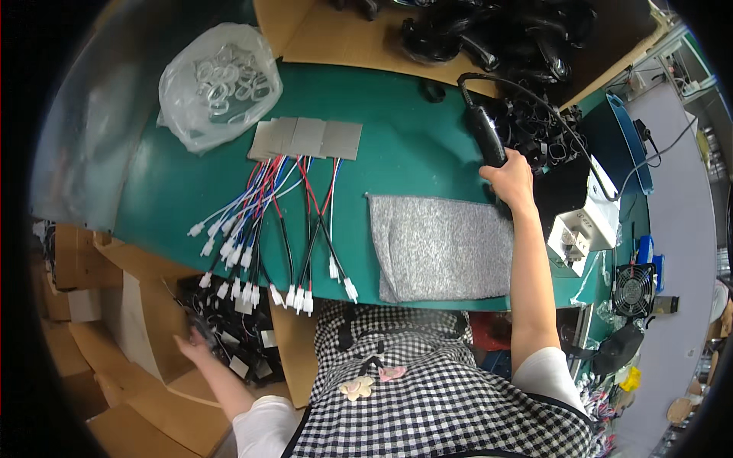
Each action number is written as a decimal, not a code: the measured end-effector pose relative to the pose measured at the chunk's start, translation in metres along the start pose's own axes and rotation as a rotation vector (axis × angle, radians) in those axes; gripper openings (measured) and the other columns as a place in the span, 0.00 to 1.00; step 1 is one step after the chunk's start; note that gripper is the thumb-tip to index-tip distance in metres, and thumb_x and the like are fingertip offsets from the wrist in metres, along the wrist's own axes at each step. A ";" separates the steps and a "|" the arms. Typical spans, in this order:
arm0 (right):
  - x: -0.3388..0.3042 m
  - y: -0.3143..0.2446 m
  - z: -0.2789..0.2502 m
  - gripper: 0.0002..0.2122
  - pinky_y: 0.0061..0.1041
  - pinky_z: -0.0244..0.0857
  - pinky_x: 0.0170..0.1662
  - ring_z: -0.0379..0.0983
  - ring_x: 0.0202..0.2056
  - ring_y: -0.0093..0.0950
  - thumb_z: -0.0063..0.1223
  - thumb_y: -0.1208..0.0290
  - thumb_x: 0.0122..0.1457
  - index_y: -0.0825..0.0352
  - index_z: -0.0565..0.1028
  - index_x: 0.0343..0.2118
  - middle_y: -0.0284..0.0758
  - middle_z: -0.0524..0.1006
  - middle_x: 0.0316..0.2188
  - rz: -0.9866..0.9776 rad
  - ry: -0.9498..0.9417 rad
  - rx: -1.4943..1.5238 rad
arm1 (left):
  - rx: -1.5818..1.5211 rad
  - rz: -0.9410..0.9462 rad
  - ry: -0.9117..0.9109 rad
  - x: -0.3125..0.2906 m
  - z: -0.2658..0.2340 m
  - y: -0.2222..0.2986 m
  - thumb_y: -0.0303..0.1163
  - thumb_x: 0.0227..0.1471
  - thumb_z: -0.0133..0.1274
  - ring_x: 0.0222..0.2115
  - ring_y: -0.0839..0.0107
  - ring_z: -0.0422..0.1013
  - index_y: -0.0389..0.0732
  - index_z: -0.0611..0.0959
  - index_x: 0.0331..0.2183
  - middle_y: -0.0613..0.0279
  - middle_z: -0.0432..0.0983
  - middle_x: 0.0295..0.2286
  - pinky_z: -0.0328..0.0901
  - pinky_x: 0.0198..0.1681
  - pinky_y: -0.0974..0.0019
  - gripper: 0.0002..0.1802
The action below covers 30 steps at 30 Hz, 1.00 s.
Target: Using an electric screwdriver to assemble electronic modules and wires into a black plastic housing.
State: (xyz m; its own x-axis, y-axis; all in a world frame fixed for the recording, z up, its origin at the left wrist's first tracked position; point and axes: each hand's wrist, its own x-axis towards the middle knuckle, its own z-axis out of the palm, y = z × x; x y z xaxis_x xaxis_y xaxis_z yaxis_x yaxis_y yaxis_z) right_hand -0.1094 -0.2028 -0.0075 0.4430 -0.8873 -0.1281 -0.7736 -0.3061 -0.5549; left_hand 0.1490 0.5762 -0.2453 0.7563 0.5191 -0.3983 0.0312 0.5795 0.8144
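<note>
Black corded tool (485,133) at 2 o'clock, gripped snugly in right hand (509,181). Left hand (196,345) at 8 o'clock, partly curled by black parts (233,324); cannot tell if holding anything. Marking on white box (603,220), 3 o'clock, unreadable. Green tabletop (412,160); cardboard boxes (131,324), 8 o'clock.

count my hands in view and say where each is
2: the right hand grips the black tool, upper right; the left hand, blurred, is at the box of black parts, lower left. Neither is hidden.
</note>
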 end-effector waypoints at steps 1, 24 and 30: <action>0.001 0.003 0.003 0.17 0.34 0.66 0.40 0.74 0.36 0.42 0.57 0.68 0.35 0.71 0.76 0.31 0.47 0.77 0.29 0.004 0.038 -0.029 | -0.030 0.048 -0.047 0.003 0.041 0.014 0.41 0.55 0.44 0.46 0.61 0.65 0.36 0.67 0.50 0.52 0.66 0.47 0.66 0.44 0.57 0.25; -0.114 0.050 -0.029 0.18 0.25 0.66 0.34 0.72 0.30 0.28 0.59 0.76 0.39 0.75 0.71 0.36 0.38 0.73 0.29 0.183 -0.304 0.649 | 0.921 0.907 -1.885 -0.516 0.529 -0.167 0.26 0.42 0.55 0.38 0.55 0.71 0.34 0.75 0.42 0.47 0.73 0.40 0.64 0.40 0.60 0.21; -0.124 0.035 -0.020 0.25 0.34 0.64 0.44 0.70 0.41 0.44 0.57 0.75 0.39 0.72 0.68 0.45 0.46 0.71 0.40 -0.145 -0.117 0.207 | 1.024 0.921 -1.904 -0.525 0.318 -0.101 0.21 0.38 0.50 0.50 0.57 0.65 0.37 0.71 0.23 0.52 0.70 0.46 0.52 0.56 0.52 0.05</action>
State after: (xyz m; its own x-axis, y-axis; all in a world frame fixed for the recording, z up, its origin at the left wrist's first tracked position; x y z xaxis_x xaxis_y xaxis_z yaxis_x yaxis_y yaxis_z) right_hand -0.2004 -0.1106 0.0049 0.6012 -0.7897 -0.1222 -0.5943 -0.3397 -0.7290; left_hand -0.0430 0.0458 0.0160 0.2702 -0.9284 0.2550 -0.8034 -0.0715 0.5911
